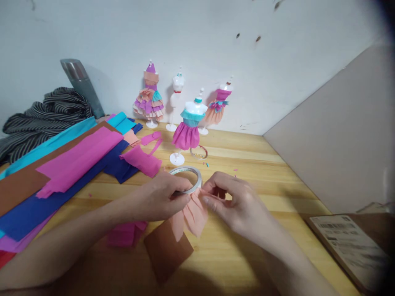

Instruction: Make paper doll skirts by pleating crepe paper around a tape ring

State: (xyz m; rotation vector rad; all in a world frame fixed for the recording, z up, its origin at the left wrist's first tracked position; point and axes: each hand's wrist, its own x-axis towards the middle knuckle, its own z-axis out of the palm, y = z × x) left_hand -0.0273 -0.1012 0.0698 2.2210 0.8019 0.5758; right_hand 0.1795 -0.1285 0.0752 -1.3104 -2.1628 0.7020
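My left hand (pixel 163 195) pinches the near edge of a white roll of tape (pixel 197 181), thumb below and fingers above. Pleated peach paper (pixel 196 216) hangs from the roll's near right rim, fanned downward. At the right of the roll, my right hand (pixel 230 197) is closed, with thumb and index finger pinched on the upper right edge of the peach paper. Under the paper's lower tip, a brown paper square (pixel 168 250) lies on the wooden table (pixel 228 263). A magenta paper piece (pixel 126 234) sits below my left forearm.
Four small dress forms stand at the back, one in a teal and magenta dress (pixel 187 135). Coloured paper sheets (pixel 83 156), a striped cloth (pixel 49 119) and a grey bottle (pixel 82 84) are at left. A cardboard box (pixel 348 246) lies right.
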